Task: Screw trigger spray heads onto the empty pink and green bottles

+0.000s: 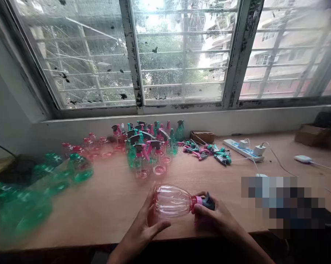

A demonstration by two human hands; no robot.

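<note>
A clear pink spray bottle (173, 200) lies sideways above the wooden table's front edge. My left hand (143, 229) wraps around the bottle's base end. My right hand (213, 219) pinches the pink collar and dark spray head (207, 201) at the bottle's neck. Both hands are closed on this one bottle.
Assembled pink and green spray bottles (147, 146) stand in a cluster at the back. Empty green bottles (52, 172) lie at the left, pink ones (91, 145) behind them. Loose spray heads (208, 151), a power strip (245, 149), cables and cardboard boxes (310, 134) sit right. A window runs behind.
</note>
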